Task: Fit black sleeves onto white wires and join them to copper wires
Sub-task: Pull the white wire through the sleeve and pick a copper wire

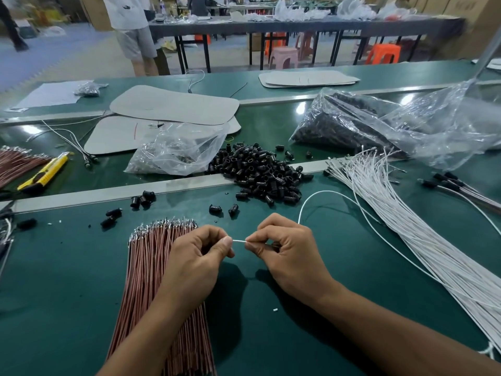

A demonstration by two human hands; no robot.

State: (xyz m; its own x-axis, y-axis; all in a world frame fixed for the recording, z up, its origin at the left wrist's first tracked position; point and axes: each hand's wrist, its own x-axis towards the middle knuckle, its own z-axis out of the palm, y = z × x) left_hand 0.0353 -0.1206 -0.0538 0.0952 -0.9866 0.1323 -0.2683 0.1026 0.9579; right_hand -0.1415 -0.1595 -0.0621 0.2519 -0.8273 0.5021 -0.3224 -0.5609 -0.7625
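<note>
Pinching from both sides, our left hand [200,256] and right hand [287,253] clamp thumb and forefinger on one white wire [239,240], and only a short span shows between the two grips. We judge that closeness deliberate: held short, the thin end is stiff enough to aim into a sleeve. Something dark sits inside the right hand's curled fingers; we cannot tell whether it is a sleeve. From the right hand the wire arcs up toward one o'clock and runs off to the white bundle [406,226] at three o'clock, which puts the slack clear of the work.

Stock lies within reach, each kind on its own side. Copper wires [151,267] lie partly under the left hand and out to nine o'clock, metal tips pointing to twelve. Loose sleeves [260,172] are heaped at twelve o'clock, spilling across the rail [135,189]. Sleeved wires [447,183] rest at two o'clock, apart from the raw stock. At ten o'clock a knife [43,175] lies untouched. We judge the sleeve fitting is the step in hand, with joining not yet done.
</note>
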